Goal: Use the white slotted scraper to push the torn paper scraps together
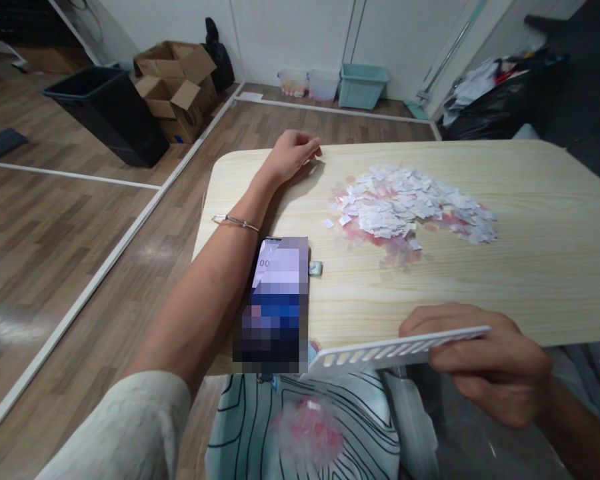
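Observation:
My left hand [293, 152] rests on the far left part of the light wooden table [530, 267], fingers curled down onto the top; nothing shows in them. A thin bracelet circles that wrist. My right hand [485, 363] is closed on a flat white slotted plastic piece [380, 352], held level at the table's near edge. A heap of small white and pink paper scraps [410, 205] lies mid-table, apart from both hands. A phone [280, 287] lies beside my left forearm.
A small dark object [316, 268] sits next to the phone. On the floor to the left stand a black bin [110, 113] and open cardboard boxes [177, 83]. A teal tub [361, 85] stands by the far wall. Black bags [500, 100] pile up at the right.

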`<act>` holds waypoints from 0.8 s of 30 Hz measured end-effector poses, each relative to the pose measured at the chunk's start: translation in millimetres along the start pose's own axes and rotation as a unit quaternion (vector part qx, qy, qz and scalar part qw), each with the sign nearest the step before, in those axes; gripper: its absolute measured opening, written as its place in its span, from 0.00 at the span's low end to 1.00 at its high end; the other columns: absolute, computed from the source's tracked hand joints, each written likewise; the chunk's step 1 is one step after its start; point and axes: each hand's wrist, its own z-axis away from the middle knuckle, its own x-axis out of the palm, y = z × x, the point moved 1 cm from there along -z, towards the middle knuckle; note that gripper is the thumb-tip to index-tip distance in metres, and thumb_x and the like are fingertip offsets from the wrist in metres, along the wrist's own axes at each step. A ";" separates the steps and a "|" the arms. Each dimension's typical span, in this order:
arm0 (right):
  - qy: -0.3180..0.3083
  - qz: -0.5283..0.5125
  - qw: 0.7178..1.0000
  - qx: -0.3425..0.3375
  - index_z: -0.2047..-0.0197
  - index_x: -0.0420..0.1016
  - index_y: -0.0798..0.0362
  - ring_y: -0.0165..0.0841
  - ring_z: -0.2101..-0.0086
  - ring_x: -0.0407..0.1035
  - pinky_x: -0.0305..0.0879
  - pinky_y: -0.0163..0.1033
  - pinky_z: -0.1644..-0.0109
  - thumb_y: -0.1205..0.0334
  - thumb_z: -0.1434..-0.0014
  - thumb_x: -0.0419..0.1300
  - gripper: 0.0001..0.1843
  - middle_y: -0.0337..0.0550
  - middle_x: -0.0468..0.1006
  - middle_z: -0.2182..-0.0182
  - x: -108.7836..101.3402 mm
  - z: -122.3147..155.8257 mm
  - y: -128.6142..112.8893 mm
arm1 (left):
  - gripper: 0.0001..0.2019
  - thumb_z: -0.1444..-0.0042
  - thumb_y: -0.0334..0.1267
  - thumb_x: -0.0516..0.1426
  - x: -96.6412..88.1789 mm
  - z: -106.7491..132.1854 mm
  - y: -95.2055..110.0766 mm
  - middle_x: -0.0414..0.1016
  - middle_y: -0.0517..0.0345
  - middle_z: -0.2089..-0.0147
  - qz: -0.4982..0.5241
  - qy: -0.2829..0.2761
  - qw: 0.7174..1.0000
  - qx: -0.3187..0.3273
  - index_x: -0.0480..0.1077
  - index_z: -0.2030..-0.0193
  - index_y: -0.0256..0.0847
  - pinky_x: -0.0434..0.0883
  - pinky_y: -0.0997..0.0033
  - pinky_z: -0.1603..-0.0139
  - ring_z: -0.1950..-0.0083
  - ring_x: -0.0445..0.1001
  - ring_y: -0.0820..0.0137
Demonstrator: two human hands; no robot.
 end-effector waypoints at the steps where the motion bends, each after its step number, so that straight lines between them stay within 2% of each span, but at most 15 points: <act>1: -0.017 0.009 0.999 -0.025 0.60 0.84 0.41 0.39 0.76 0.82 0.83 0.40 0.69 0.67 0.39 0.65 0.10 0.42 0.86 0.75 -0.2 0.4 -0.4 | 0.14 0.34 0.36 0.60 0.1 -0.1 -0.5 0.70 0.58 0.76 0.001 0.001 1.000 0.002 0.77 0.72 0.39 0.67 0.70 0.65 0.72 0.65 0.73; 3: -0.033 0.022 0.998 -0.057 0.56 0.83 0.43 0.40 0.75 0.82 0.82 0.41 0.69 0.70 0.38 0.62 0.13 0.45 0.86 0.73 -0.5 1.7 -0.8 | 0.13 0.34 0.37 0.61 0.2 -0.5 -1.9 0.70 0.58 0.76 0.003 0.000 1.000 0.004 0.77 0.72 0.39 0.67 0.71 0.66 0.72 0.65 0.73; 7: -0.017 0.011 0.999 -0.049 0.54 0.83 0.44 0.39 0.74 0.81 0.81 0.42 0.69 0.68 0.33 0.62 0.11 0.46 0.85 0.71 1.0 3.0 -0.5 | 0.14 0.33 0.38 0.61 0.9 -2.3 -6.0 0.70 0.59 0.76 0.001 -0.004 1.000 0.000 0.77 0.72 0.39 0.66 0.71 0.67 0.73 0.64 0.74; 10: -0.016 -0.005 0.999 -0.035 0.56 0.83 0.44 0.38 0.72 0.81 0.82 0.41 0.66 0.62 0.27 0.59 0.10 0.47 0.86 0.70 2.5 2.8 -0.4 | 0.15 0.32 0.38 0.60 1.2 -3.5 -7.9 0.70 0.58 0.75 -0.004 -0.001 1.000 -0.001 0.77 0.72 0.38 0.66 0.70 0.67 0.74 0.63 0.75; 13: -0.025 -0.033 0.999 -0.018 0.58 0.82 0.45 0.38 0.71 0.81 0.82 0.41 0.65 0.57 0.25 0.59 0.11 0.47 0.85 0.71 1.0 5.0 0.1 | 0.15 0.32 0.37 0.59 1.0 -3.6 -7.2 0.71 0.58 0.75 -0.010 0.004 1.000 0.003 0.77 0.72 0.38 0.66 0.70 0.66 0.73 0.64 0.74; 16: -0.014 -0.062 0.998 0.019 0.62 0.81 0.46 0.37 0.73 0.79 0.77 0.39 0.68 0.54 0.25 0.60 0.14 0.44 0.81 0.74 -2.8 9.5 0.6 | 0.16 0.32 0.37 0.59 0.5 -2.8 -4.9 0.71 0.57 0.75 -0.012 0.003 1.000 0.003 0.77 0.72 0.38 0.66 0.70 0.66 0.73 0.64 0.74; 19: -0.005 -0.064 0.997 0.053 0.65 0.80 0.47 0.34 0.74 0.77 0.72 0.37 0.72 0.54 0.24 0.60 0.16 0.44 0.81 0.73 -4.4 11.1 0.9 | 0.16 0.32 0.37 0.59 0.1 -1.5 -2.5 0.71 0.58 0.76 -0.013 0.001 1.000 0.002 0.77 0.72 0.38 0.66 0.70 0.66 0.72 0.64 0.74; 24: -0.062 -0.090 0.994 0.020 0.65 0.80 0.49 0.37 0.68 0.81 0.79 0.41 0.64 0.52 0.24 0.60 0.18 0.48 0.85 0.70 -2.2 5.3 1.6 | 0.14 0.33 0.37 0.60 0.0 0.4 -1.0 0.70 0.58 0.76 0.000 0.003 1.000 -0.002 0.76 0.72 0.38 0.66 0.70 0.65 0.72 0.65 0.73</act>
